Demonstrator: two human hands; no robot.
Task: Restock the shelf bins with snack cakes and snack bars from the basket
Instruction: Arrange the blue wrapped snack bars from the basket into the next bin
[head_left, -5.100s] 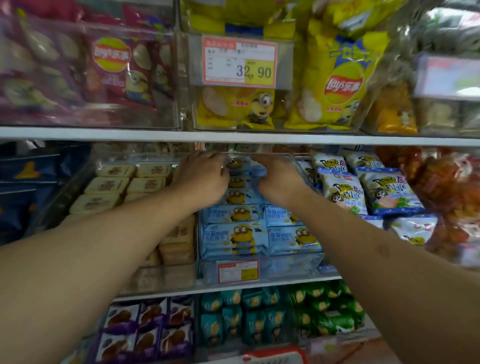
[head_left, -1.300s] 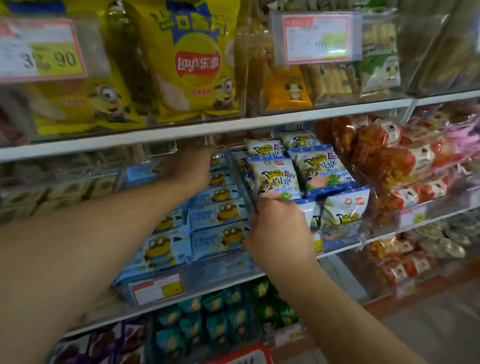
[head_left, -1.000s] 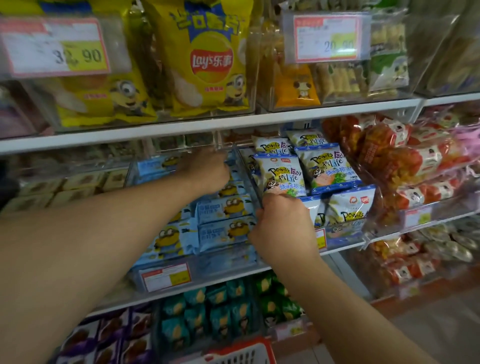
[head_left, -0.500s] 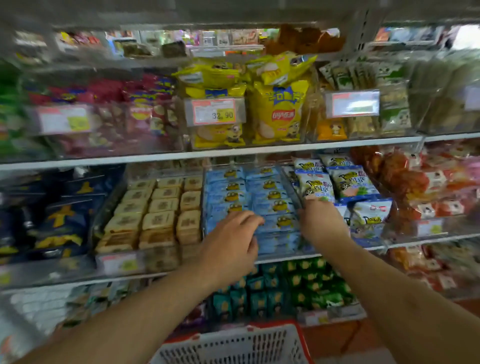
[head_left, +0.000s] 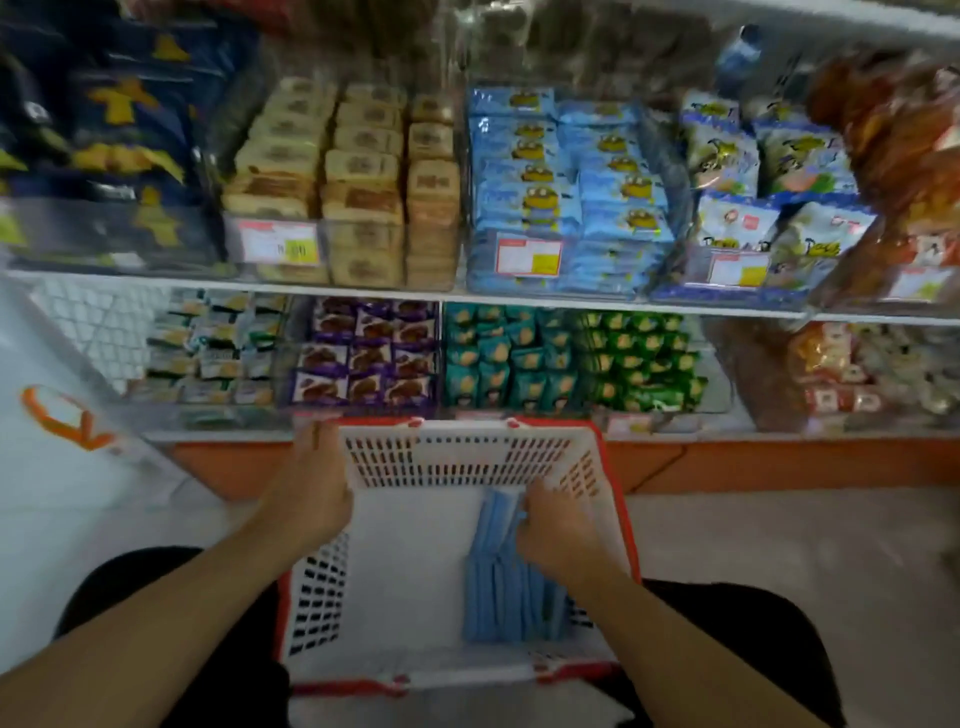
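A row of blue packs (head_left: 506, 582) stands on edge in the right half of the white basket (head_left: 415, 566), which sits low between the person's knees, in front of the shelf; the right hand (head_left: 553, 530) lies on the far end of the row, fingers curled down over the top packs and gripping them. The left hand (head_left: 311, 491) is at the basket's far left corner, well apart from the packs, fingers wrapped over the rim; above, the blue bin (head_left: 566, 192) on the shelf is stacked with matching packs.
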